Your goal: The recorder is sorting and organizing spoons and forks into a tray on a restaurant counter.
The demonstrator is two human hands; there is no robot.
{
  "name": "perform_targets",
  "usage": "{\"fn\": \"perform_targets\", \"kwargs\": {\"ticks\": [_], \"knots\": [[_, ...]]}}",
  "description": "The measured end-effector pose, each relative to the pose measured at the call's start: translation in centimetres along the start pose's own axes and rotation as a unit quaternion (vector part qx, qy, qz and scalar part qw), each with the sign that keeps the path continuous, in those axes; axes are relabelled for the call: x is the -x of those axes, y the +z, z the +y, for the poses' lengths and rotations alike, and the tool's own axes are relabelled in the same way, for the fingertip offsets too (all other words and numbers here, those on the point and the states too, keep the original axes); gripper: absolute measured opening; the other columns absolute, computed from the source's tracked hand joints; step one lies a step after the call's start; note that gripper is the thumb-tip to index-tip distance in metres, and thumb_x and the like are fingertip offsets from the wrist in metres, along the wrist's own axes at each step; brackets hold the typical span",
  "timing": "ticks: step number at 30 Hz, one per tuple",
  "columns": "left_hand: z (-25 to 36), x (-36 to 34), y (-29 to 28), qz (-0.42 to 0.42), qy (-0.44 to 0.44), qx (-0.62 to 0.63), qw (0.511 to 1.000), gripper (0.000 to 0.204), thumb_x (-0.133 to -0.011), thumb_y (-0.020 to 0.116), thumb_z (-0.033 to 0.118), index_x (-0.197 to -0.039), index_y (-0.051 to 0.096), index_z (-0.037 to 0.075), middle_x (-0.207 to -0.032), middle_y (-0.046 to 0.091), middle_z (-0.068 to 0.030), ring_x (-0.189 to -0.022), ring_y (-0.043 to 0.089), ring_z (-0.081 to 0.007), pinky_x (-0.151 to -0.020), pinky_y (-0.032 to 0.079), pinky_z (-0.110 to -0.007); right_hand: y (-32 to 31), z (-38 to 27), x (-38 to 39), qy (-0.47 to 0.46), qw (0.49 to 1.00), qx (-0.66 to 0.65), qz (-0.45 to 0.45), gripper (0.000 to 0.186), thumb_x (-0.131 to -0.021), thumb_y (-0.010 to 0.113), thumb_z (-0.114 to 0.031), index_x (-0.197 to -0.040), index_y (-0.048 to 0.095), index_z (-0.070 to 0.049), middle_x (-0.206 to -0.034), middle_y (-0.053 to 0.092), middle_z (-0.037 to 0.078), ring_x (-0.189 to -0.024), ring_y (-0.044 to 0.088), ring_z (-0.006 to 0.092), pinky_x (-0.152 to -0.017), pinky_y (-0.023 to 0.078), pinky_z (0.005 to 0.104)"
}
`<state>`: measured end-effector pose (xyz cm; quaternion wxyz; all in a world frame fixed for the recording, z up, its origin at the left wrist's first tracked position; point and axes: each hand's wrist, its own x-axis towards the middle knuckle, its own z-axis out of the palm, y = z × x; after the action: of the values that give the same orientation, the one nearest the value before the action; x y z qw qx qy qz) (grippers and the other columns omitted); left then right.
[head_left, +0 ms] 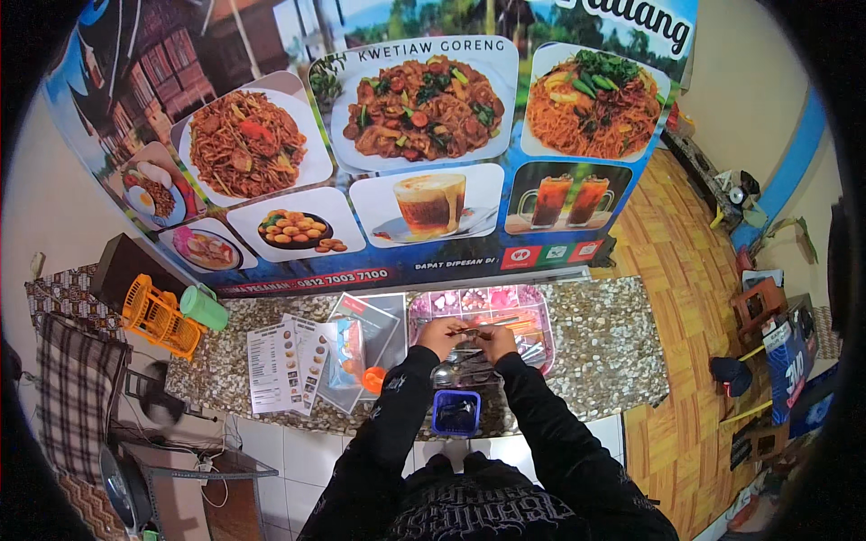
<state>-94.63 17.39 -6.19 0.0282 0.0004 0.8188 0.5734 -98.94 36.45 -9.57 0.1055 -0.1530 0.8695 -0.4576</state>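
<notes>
Over a pink divided cutlery tray (547, 311) on the stone counter, my two hands are held close together. The fingers of my left hand (440, 334) and my right hand (497, 343) are closed in a pinch around something thin and narrow that spans between them; its kind is too small to tell. Shiny metal cutlery (469, 368) lies below my hands, at the tray's near side. Thin orange and red sticks (503, 321) lie in the tray just beyond my right hand. Between my forearms, near the counter's front edge, stands a dark blue plastic basket (456, 412).
Printed menu sheets (271, 370), a grey folder (386, 317) and an orange cup-like item (373, 380) lie to the left. Farther left are a green mug (204, 307) and an orange plastic rack (161, 316). A tall food banner (361, 180) rises along the counter's far edge.
</notes>
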Motion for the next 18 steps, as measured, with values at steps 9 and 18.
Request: {"fn": "perform_targets", "kwargs": {"ticks": [9,18], "knots": [[4.6,1.3,0.3,0.059,-0.006,0.124,0.991,0.039,-0.089,0.076,0.010,-0.126,0.068,0.002,-0.115,0.072,-0.0086,-0.106,0.068,-0.0165,-0.091,0.053,-0.031,-2.5,-3.5,0.5,-0.054,0.981,-0.174,0.061,0.016,-0.092,0.070,-0.007,-0.105,0.074,0.003,-0.074,0.071,0.003,-0.066,0.061,0.0065,-0.062,0.051,0.0276],[2.7,2.8,1.6,0.055,0.059,0.129,0.988,0.047,-0.090,0.076,0.013,-0.132,0.059,-0.002,-0.117,0.070,-0.0105,-0.109,0.065,-0.0149,-0.094,0.051,-0.029,-4.6,-9.3,1.7,-0.013,0.905,-0.423,0.044,0.013,-0.093,0.074,-0.011,-0.098,0.074,0.001,-0.072,0.064,-0.005,-0.065,0.054,0.0015,-0.056,0.044,0.0221]]}}
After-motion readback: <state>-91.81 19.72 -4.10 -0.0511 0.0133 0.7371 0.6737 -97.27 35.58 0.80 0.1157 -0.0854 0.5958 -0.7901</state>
